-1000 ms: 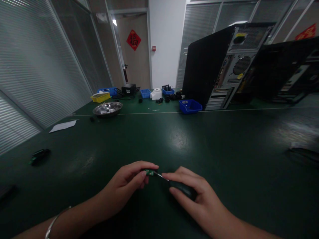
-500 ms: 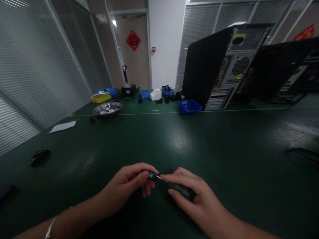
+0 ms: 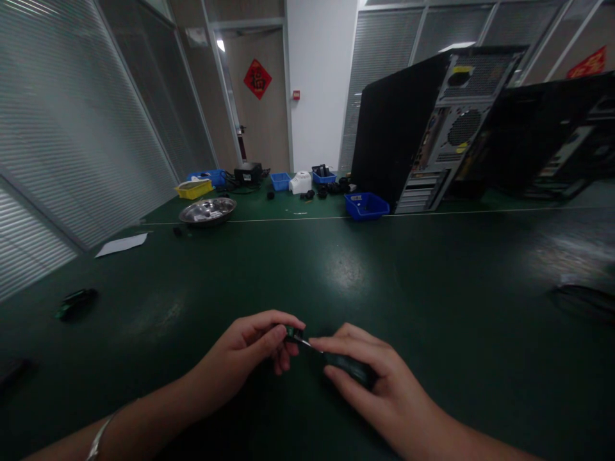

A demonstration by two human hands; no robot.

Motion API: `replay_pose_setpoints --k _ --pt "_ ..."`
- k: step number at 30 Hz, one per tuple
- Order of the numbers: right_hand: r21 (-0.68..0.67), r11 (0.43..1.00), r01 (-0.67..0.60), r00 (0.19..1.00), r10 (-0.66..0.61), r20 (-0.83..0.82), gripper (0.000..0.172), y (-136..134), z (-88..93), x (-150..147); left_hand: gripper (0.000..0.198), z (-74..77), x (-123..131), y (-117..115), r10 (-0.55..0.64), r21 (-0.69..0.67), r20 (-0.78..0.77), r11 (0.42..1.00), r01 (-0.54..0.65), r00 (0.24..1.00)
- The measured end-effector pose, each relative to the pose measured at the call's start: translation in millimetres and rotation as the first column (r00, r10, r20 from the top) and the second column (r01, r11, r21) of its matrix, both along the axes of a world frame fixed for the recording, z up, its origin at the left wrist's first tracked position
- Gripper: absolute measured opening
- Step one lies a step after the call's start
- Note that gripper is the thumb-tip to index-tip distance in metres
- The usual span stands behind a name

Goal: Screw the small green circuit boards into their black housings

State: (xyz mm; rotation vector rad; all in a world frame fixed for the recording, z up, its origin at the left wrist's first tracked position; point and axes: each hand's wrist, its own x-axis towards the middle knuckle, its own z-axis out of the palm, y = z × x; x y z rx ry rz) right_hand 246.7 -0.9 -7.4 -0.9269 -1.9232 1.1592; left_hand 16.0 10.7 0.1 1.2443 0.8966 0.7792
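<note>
Near the front middle of the table, my left hand [image 3: 262, 342] pinches a small black part with a green circuit board [image 3: 293, 332] between thumb and fingers; most of it is hidden by the fingers. My right hand [image 3: 369, 368] is wrapped around the dark handle of a screwdriver [image 3: 348, 366]. Its thin metal shaft points left, and the tip meets the edge of the small part. Both hands are held just above the green table [image 3: 269, 272].
Another black-and-green part [image 3: 75, 303] lies at the left. Further back are a metal dish [image 3: 208, 219], a blue bin [image 3: 366, 215], a white device [image 3: 300, 183] and a black computer tower [image 3: 398, 128]. A dark cable [image 3: 583, 292] lies at the right.
My left hand has shifted slightly up and left with the small part, and more of the screwdriver's shaft shows. My right hand has hardly moved.
</note>
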Motion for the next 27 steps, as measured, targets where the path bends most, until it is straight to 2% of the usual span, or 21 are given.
replay_pose_setpoints --k 5,7,11,15,17,20,23,27 --pt "-0.036 0.996 0.080 0.997 -0.079 0.020 0.030 0.9 0.2 2.3 0.024 0.4 -2.8 1.3 0.036 0.104 -0.228 0.995 -0.012 0.973" --pt "-0.042 0.994 0.101 0.995 -0.100 0.026 0.029 1.3 -0.3 2.5 0.019 0.2 -4.0 1.0 0.023 0.137 -0.322 0.990 0.023 0.947" --pt "-0.043 0.993 0.112 0.993 -0.110 0.031 0.029 1.1 -1.5 2.3 0.017 2.8 -5.6 -2.5 -0.090 0.185 -0.495 0.961 0.207 0.864" --pt "-0.037 0.994 0.104 0.995 -0.103 0.015 0.029 1.8 -1.9 1.6 0.018 7.8 -4.0 -7.3 -0.231 0.119 -0.595 0.922 0.368 0.770" --pt "-0.038 0.995 0.090 0.996 -0.090 0.008 0.029 2.7 -1.4 1.1 0.021 8.2 -2.7 -8.4 -0.248 0.137 -0.629 0.897 0.420 0.736" --pt "-0.045 0.996 0.080 0.997 -0.079 0.003 0.027 3.3 -0.5 0.7 0.028 6.7 -0.9 -8.4 -0.226 0.167 -0.598 0.903 0.396 0.769" --pt "-0.029 0.997 0.075 0.997 -0.074 0.011 0.027 1.7 -0.2 0.7 0.036 6.3 0.2 -7.3 -0.222 0.114 -0.539 0.936 0.331 0.813" --pt "0.006 0.999 0.052 0.995 -0.052 0.080 0.027 -2.0 -1.1 0.3 0.025 6.7 -0.1 -3.9 -0.150 0.137 -0.494 0.959 0.247 0.856"
